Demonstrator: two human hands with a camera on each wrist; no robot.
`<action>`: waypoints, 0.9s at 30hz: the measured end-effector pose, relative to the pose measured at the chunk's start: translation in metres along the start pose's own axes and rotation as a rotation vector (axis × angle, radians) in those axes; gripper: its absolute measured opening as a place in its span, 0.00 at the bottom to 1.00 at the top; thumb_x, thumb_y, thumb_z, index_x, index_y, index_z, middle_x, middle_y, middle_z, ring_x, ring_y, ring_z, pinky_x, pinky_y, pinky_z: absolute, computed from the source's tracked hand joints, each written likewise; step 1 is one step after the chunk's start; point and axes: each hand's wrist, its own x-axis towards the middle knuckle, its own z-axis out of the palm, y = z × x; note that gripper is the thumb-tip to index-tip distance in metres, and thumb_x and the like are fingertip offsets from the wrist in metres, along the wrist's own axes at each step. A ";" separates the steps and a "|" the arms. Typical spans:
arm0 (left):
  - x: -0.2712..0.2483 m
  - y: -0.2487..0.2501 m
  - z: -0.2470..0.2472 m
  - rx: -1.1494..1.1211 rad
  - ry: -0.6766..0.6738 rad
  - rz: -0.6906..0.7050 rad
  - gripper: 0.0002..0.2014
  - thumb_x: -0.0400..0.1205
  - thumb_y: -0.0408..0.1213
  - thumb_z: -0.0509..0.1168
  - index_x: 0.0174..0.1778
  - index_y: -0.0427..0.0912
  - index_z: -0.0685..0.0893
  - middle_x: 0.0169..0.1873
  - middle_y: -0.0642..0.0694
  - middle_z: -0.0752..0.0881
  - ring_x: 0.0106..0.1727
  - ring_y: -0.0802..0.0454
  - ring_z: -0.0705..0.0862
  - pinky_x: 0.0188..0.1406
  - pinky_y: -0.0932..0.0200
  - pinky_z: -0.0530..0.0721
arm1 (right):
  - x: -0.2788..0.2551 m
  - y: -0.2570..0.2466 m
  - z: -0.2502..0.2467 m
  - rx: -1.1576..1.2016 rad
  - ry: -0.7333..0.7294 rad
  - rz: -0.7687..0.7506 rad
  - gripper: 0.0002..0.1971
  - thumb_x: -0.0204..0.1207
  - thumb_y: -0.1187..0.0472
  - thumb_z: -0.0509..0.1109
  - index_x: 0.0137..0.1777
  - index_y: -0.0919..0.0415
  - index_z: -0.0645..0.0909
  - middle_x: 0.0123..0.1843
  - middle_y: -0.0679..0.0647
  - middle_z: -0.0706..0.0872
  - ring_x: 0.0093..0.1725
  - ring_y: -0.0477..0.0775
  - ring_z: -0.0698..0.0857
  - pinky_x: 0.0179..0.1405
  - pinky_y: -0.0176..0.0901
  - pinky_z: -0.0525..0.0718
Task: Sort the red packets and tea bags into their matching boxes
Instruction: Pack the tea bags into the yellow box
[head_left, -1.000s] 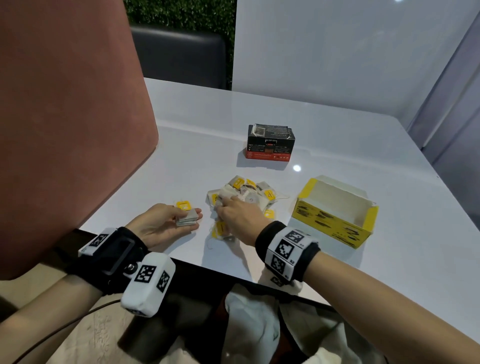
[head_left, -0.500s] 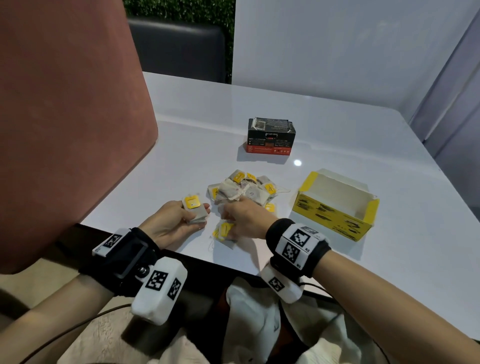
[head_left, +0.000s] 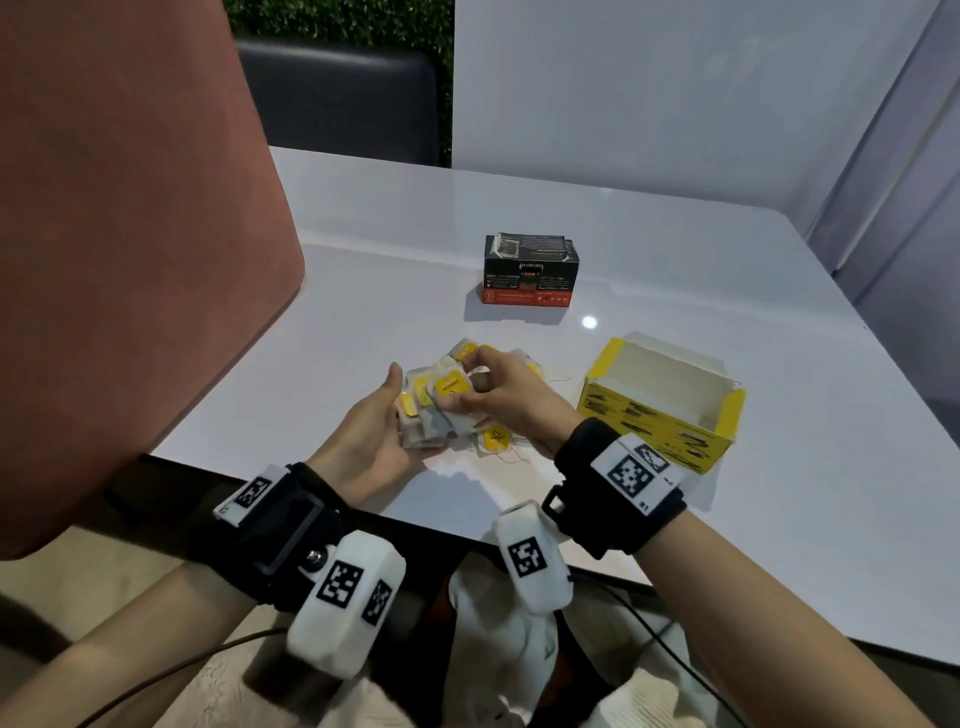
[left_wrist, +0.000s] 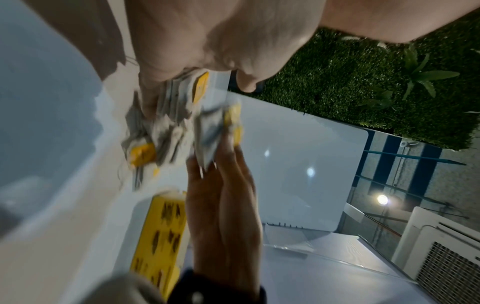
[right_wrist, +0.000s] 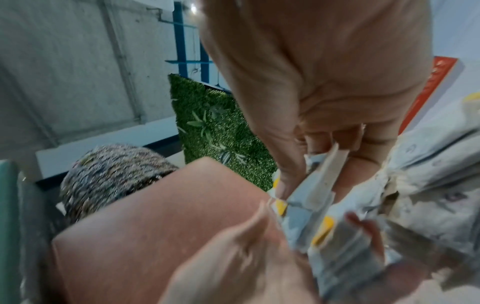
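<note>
Over the white tabletop, the left hand cups a stack of tea bags with yellow tags. The right hand pinches one bag; its tag lettering is unreadable. The open yellow box sits just right; the black-and-red box stands behind.

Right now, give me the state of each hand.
Left hand: holding a stack of tea bags.
Right hand: pinching a yellow-tagged tea bag against that stack.

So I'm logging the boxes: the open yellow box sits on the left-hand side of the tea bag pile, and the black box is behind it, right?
Not quite: the head view shows the yellow box on the right-hand side of the tea bag pile. The black box is behind it.
</note>
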 end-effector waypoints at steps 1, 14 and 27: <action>0.001 -0.003 0.005 -0.008 -0.025 0.003 0.28 0.87 0.52 0.42 0.64 0.35 0.78 0.51 0.39 0.89 0.46 0.46 0.90 0.42 0.52 0.90 | 0.001 0.001 0.004 -0.056 0.035 -0.006 0.17 0.70 0.65 0.77 0.53 0.65 0.73 0.51 0.69 0.86 0.47 0.64 0.86 0.44 0.55 0.85; 0.012 -0.013 0.009 -0.058 0.055 0.038 0.19 0.88 0.41 0.48 0.67 0.35 0.75 0.42 0.39 0.90 0.43 0.44 0.89 0.51 0.43 0.85 | -0.001 0.003 0.001 -0.337 0.257 -0.048 0.09 0.71 0.64 0.75 0.50 0.64 0.84 0.41 0.55 0.80 0.42 0.52 0.80 0.33 0.37 0.77; 0.012 -0.006 -0.001 -0.102 0.077 -0.028 0.14 0.85 0.25 0.50 0.65 0.26 0.73 0.50 0.33 0.82 0.49 0.41 0.83 0.43 0.48 0.88 | 0.003 0.010 -0.006 -0.271 0.310 -0.017 0.04 0.76 0.66 0.70 0.47 0.67 0.84 0.42 0.61 0.86 0.33 0.48 0.82 0.25 0.31 0.82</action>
